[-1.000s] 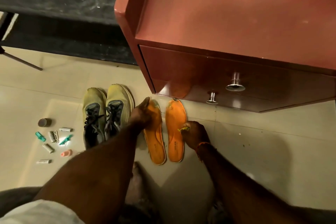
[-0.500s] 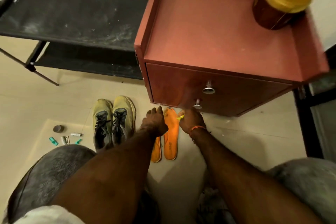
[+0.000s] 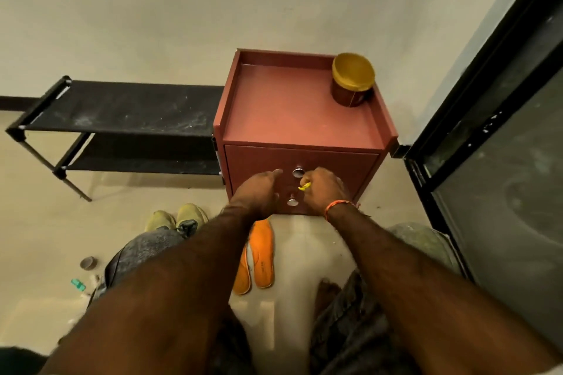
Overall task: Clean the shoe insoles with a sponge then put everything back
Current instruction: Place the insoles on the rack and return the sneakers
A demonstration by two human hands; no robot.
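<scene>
We see right hand [image 3: 324,189] pinching what looks like a soft, light sponge [image 3: 304,186]; left hand [image 3: 259,192] open. 2 insoles [image 3: 262,253]: flexible, lift by edges.

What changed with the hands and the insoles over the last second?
Both hands lifted off the two orange foam insoles and went up to the red cabinet's drawer front. The left hand let go of its insole; the right hand still pinches the small yellow sponge piece. Insoles and yellow-green sneakers stayed on the floor.
</scene>
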